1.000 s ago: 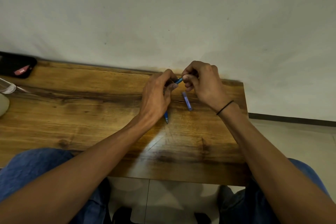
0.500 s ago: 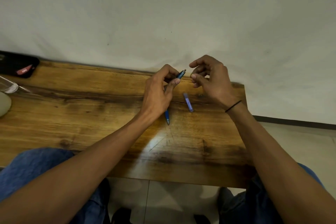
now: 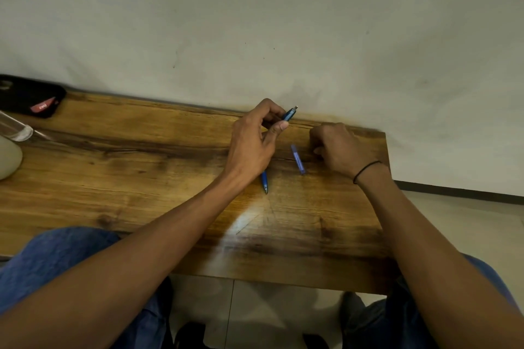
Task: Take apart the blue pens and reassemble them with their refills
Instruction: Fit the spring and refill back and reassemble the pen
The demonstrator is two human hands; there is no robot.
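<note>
My left hand pinches a blue pen barrel between thumb and fingers and holds it raised above the wooden table; its small metal end points up and to the right. Under that hand a second blue pen lies on the table, with only its tip end showing. A pale translucent blue pen piece lies flat between my hands. My right hand rests knuckles-up on the table to the right of that piece. Its fingers are curled down and hide whatever is beneath them.
A black case with a red label lies at the table's far left corner. Near it are a clear glass object and a pale round object. The wall runs along the table's back edge. The right edge is close to my right wrist.
My hands have come apart: the right hand let go of the barrel's end and dropped to the table on the right. The left hand lifted the barrel slightly.
</note>
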